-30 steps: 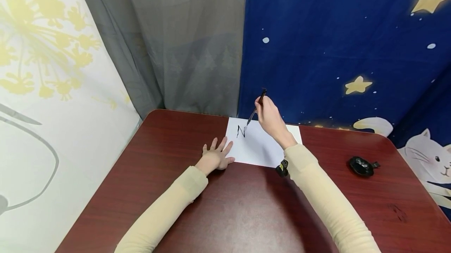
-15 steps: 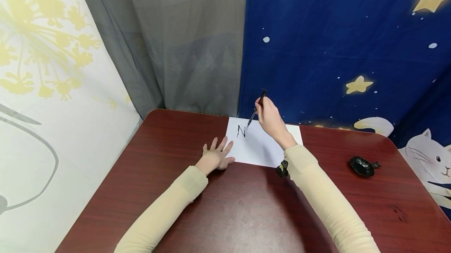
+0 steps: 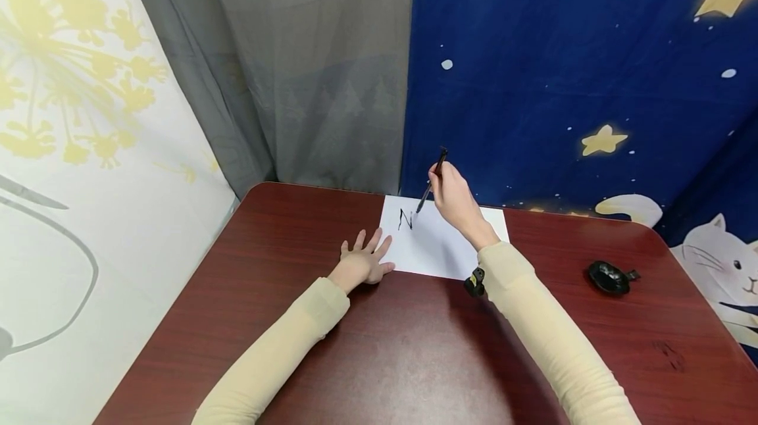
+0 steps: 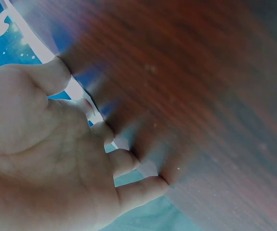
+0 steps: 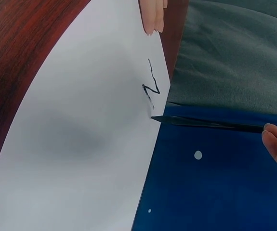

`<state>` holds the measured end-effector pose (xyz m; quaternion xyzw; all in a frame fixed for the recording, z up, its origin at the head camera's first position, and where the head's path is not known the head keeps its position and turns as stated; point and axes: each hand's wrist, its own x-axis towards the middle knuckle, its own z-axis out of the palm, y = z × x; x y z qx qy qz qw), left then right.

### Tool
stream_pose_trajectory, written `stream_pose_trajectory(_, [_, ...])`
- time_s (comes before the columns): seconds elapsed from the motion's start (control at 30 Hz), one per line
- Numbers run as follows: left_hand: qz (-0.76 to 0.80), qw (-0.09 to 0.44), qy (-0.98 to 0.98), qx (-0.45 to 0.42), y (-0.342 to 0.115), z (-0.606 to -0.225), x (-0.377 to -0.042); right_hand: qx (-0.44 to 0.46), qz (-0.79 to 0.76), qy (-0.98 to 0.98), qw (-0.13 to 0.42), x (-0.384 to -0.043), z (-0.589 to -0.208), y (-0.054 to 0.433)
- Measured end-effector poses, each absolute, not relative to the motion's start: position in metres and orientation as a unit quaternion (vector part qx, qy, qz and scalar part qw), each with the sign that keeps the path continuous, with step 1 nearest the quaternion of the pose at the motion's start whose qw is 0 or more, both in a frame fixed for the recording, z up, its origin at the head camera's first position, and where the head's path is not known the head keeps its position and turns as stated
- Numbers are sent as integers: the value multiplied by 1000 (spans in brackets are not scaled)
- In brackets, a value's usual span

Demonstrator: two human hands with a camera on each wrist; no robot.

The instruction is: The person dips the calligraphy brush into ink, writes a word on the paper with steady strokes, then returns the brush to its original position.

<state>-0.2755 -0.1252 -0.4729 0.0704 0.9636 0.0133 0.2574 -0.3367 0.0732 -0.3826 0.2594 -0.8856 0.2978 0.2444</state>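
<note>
A white sheet of paper [image 3: 432, 247] lies at the far edge of the table, bearing a black N-shaped mark [image 5: 151, 85] near its left side. My right hand [image 3: 456, 198] pinches a dark ink brush [image 5: 196, 122] by its handle, the dark tip down close over the paper just right of the mark. The left hand [image 3: 361, 263] is spread with straight fingers, its fingertips and thumb at the paper's left edge. In the left wrist view that hand's palm [image 4: 46, 149] shows, its fingertips against the wood.
A small black dish [image 3: 608, 278] with a short handle stands on the right of the reddish-brown table [image 3: 284, 227]. A dark smudge [image 3: 669, 354] marks the wood nearer the front right. Grey and blue curtains [image 3: 497, 83] hang right behind the table's far edge.
The brush tip has shifted slightly to the right, away from the N-shaped mark. The left hand keeps its place at the paper's edge.
</note>
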Motion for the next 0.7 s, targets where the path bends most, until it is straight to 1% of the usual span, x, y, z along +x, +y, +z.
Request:
stream_pose_trajectory(0.2, [8, 263, 962, 72, -125, -472, -276, 262, 294, -884, 251, -335, -381, 73])
stream_pose_trajectory(0.7, [16, 262, 962, 72, -125, -466, -272, 258, 296, -887, 242, -335, -380, 75])
